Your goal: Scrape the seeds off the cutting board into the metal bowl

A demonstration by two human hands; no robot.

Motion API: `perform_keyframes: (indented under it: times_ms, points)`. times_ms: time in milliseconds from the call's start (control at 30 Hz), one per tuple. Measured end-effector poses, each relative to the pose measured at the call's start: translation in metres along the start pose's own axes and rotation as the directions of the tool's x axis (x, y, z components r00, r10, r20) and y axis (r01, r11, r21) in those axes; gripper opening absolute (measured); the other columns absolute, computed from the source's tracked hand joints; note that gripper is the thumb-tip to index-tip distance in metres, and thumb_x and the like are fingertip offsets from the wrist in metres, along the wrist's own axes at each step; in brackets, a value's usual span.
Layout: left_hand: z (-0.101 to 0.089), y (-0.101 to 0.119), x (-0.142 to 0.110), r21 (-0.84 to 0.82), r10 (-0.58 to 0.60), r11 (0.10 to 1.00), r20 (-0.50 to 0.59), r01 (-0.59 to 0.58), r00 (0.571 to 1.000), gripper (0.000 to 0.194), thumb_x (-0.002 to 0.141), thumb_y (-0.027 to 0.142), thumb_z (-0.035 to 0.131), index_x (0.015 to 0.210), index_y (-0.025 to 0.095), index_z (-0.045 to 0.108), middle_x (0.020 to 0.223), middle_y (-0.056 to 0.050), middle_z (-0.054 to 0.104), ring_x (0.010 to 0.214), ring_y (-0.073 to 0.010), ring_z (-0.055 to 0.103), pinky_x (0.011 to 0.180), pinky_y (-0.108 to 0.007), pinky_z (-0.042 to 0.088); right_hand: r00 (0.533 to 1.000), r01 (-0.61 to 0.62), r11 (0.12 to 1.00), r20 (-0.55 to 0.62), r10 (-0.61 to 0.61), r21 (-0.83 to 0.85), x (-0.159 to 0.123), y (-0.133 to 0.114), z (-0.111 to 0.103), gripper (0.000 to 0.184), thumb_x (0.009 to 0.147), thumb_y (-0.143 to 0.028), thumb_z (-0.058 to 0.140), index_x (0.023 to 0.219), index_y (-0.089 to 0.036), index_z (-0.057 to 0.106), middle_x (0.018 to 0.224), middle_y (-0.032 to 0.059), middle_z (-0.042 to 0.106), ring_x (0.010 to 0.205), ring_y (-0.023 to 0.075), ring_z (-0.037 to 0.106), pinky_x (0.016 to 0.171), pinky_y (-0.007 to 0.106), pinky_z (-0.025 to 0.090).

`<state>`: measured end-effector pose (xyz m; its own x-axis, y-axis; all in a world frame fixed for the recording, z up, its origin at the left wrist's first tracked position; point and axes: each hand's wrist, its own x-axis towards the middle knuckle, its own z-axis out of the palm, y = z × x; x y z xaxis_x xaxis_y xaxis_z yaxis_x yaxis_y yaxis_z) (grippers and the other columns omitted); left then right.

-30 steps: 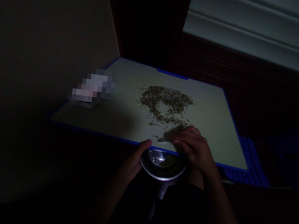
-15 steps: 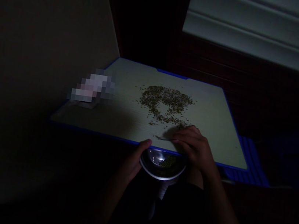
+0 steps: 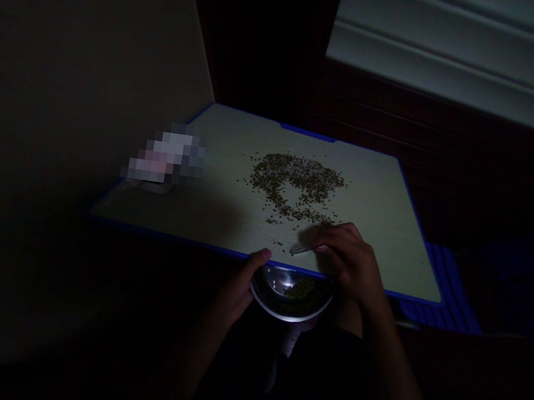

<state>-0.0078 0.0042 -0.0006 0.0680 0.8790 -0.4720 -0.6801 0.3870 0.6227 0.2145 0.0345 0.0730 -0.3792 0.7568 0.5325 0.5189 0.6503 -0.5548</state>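
Note:
A white board with blue edges (image 3: 195, 216) holds a scattered ring of small greenish-brown beans or seeds (image 3: 275, 175). My right hand (image 3: 350, 261) is closed on a slim metal tool (image 3: 304, 249), whose tip points left and down near a few loose seeds. Below the near edge is a shiny metal bowl (image 3: 287, 317) with a small heap of green seeds (image 3: 301, 289) in it. My left hand (image 3: 238, 289) grips the bowl's left side, its thumb up at the board's edge. The fingers of that hand are mostly hidden.
A pixelated pale object (image 3: 161, 158) sits at the board's left end, beside the wall (image 3: 91, 69). Blue striped cloth (image 3: 448, 285) lies under the right side. Pale horizontal panels (image 3: 467, 49) are at the upper right. The surroundings are very dark.
The tool's tip has swung from pointing left to pointing down-left, closer to the near edge. A few seeds beside it have shifted slightly. My left hand and the bowl stay put.

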Motion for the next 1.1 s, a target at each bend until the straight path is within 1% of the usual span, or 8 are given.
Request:
perform_keyframes:
  times_ms: [100, 200, 333, 467, 567, 767, 933, 1100]
  points:
    - [-0.0010, -0.0006, 0.0004, 0.005, 0.000, 1.000, -0.015, 0.000, 1.000, 0.058, 0.076, 0.034, 0.089, 0.128, 0.014, 0.072, 0.128, -0.014, 0.078, 0.132, -0.0347, 0.066, 0.115, -0.047, 0.049, 1.000, -0.010, 1.000, 0.001, 0.010, 0.019, 0.0003, -0.0014, -0.0004, 0.013, 0.103, -0.027, 0.063, 0.103, -0.028, 0.076, 0.102, 0.0032, 0.078, 0.100, 0.0240, 0.066, 0.089, 0.041, 0.051]
    - [0.0008, 0.0002, -0.0007, 0.003, 0.020, 1.000, -0.035, -0.020, 0.999, 0.060, 0.075, 0.032, 0.090, 0.129, 0.015, 0.071, 0.127, -0.013, 0.078, 0.134, -0.0335, 0.064, 0.116, -0.045, 0.049, 0.999, -0.030, 0.999, 0.013, 0.030, 0.042, -0.0006, -0.0018, -0.0004, 0.015, 0.102, -0.027, 0.062, 0.103, -0.029, 0.077, 0.100, 0.0026, 0.078, 0.099, 0.0241, 0.066, 0.088, 0.041, 0.051]
    - [0.0011, -0.0008, 0.0007, 0.010, -0.004, 1.000, -0.038, 0.004, 0.999, 0.060, 0.073, 0.036, 0.091, 0.125, 0.012, 0.071, 0.121, -0.015, 0.079, 0.135, -0.0339, 0.063, 0.114, -0.046, 0.049, 0.998, -0.052, 0.995, 0.033, 0.049, 0.083, -0.0022, -0.0020, -0.0002, 0.015, 0.100, -0.029, 0.065, 0.102, -0.031, 0.079, 0.095, 0.0020, 0.078, 0.094, 0.0244, 0.067, 0.085, 0.043, 0.052]
    - [-0.0017, -0.0030, 0.0038, 0.022, -0.030, 0.999, -0.048, 0.031, 0.998, 0.055, 0.072, 0.038, 0.091, 0.118, 0.013, 0.074, 0.125, -0.015, 0.078, 0.131, -0.0350, 0.065, 0.112, -0.047, 0.051, 0.998, -0.059, 0.993, 0.043, 0.055, 0.098, -0.0032, -0.0019, -0.0003, 0.015, 0.099, -0.030, 0.065, 0.101, -0.029, 0.080, 0.093, 0.0033, 0.078, 0.091, 0.0245, 0.067, 0.083, 0.043, 0.051]
    - [-0.0019, -0.0026, 0.0036, 0.031, -0.044, 0.998, -0.045, 0.046, 0.998, 0.051, 0.072, 0.038, 0.090, 0.113, 0.013, 0.075, 0.123, -0.015, 0.078, 0.128, -0.0338, 0.067, 0.109, -0.045, 0.053, 0.998, -0.055, 0.994, 0.047, 0.051, 0.093, -0.0037, -0.0018, -0.0004, 0.014, 0.099, -0.031, 0.066, 0.099, -0.028, 0.081, 0.088, 0.0034, 0.077, 0.087, 0.0238, 0.066, 0.080, 0.042, 0.050]
    - [-0.0019, -0.0011, 0.0025, 0.051, -0.093, 0.994, -0.057, 0.096, 0.994, 0.053, 0.070, 0.042, 0.091, 0.110, 0.011, 0.076, 0.115, -0.014, 0.080, 0.113, -0.0312, 0.072, 0.102, -0.042, 0.055, 0.998, -0.038, 0.993, 0.055, 0.032, 0.112, -0.0031, -0.0047, -0.0013, 0.013, 0.098, -0.029, 0.068, 0.096, -0.026, 0.080, 0.083, 0.0023, 0.075, 0.082, 0.0215, 0.065, 0.078, 0.040, 0.049]
    - [-0.0040, -0.0017, 0.0032, 0.062, -0.079, 0.995, -0.072, 0.084, 0.994, 0.049, 0.071, 0.042, 0.091, 0.108, 0.013, 0.076, 0.106, -0.013, 0.081, 0.111, -0.0324, 0.073, 0.100, -0.044, 0.056, 0.997, -0.068, 0.991, 0.050, 0.062, 0.115, -0.0044, -0.0087, -0.0016, 0.010, 0.096, -0.028, 0.071, 0.095, -0.024, 0.080, 0.081, 0.0020, 0.076, 0.077, 0.0191, 0.067, 0.074, 0.036, 0.050]
    - [-0.0072, -0.0041, 0.0051, 0.053, -0.059, 0.997, -0.041, 0.061, 0.997, 0.046, 0.073, 0.042, 0.090, 0.107, 0.015, 0.077, 0.109, -0.013, 0.081, 0.114, -0.0331, 0.073, 0.106, -0.046, 0.053, 0.997, -0.071, 0.990, 0.042, 0.067, 0.123, -0.0068, -0.0092, -0.0014, 0.008, 0.093, -0.028, 0.072, 0.092, -0.024, 0.079, 0.077, -0.0001, 0.075, 0.071, 0.0171, 0.066, 0.067, 0.033, 0.052]
